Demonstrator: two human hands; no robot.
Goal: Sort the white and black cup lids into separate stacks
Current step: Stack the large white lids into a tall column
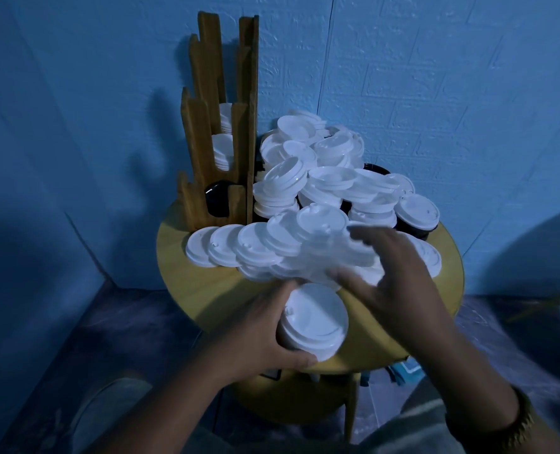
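Note:
A big heap of white cup lids (pixel 321 178) covers the back and middle of a round yellow table (pixel 193 283). A few black lids (pixel 416 224) show under the heap at the right. My left hand (pixel 265 335) grips a short stack of white lids (pixel 314 319) at the table's near edge. My right hand (pixel 393 270) is blurred, fingers spread, over the front of the heap; I cannot tell whether it holds a lid.
A tall wooden lid rack (pixel 236 132) stands at the back left, with white lids (pixel 223 152) in its upper slots and black lids (pixel 218 199) in the lowest. Blue walls close in behind. A chair leg (pixel 547 303) shows at the right.

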